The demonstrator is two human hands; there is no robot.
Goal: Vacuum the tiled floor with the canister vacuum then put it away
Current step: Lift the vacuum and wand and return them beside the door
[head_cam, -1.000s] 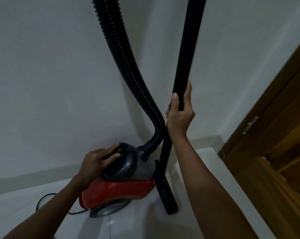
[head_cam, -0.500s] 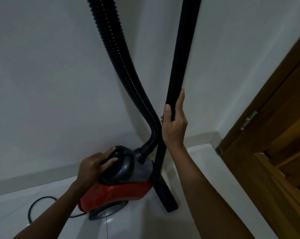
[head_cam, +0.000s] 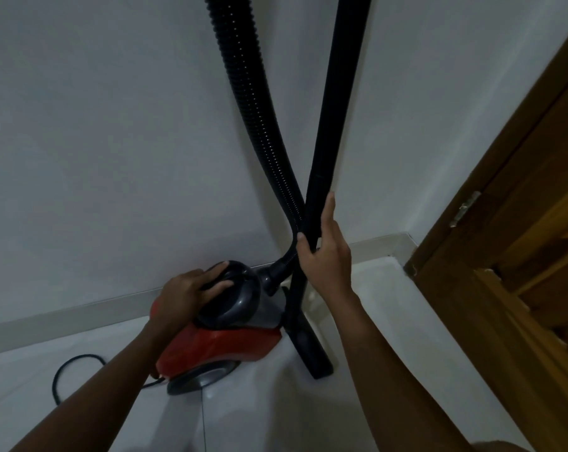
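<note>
Your vacuum (head_cam: 217,340) sits on the tiled floor (head_cam: 259,415) in the corner, close to the white wall (head_cam: 113,141) — both of your hands are on it.

Your left hand (head_cam: 188,295) rests on the grey dome on top of the red body, its fingers (head_cam: 215,287) curled round the front of that dome. Your right hand (head_cam: 325,252) holds the black wand (head_cam: 334,109), thumb on the left side and the other fingers lying long up the right side. The wand stands nearly upright, its floor head (head_cam: 312,350) down on the tiles just right of the red body. The ribbed hose (head_cam: 253,102) climbs from the front of the vacuum and crosses the wand right by your right hand. A black cord (head_cam: 67,367) loops on the floor to the left — a wooden door frame (head_cam: 504,223) stands at the right.
</note>
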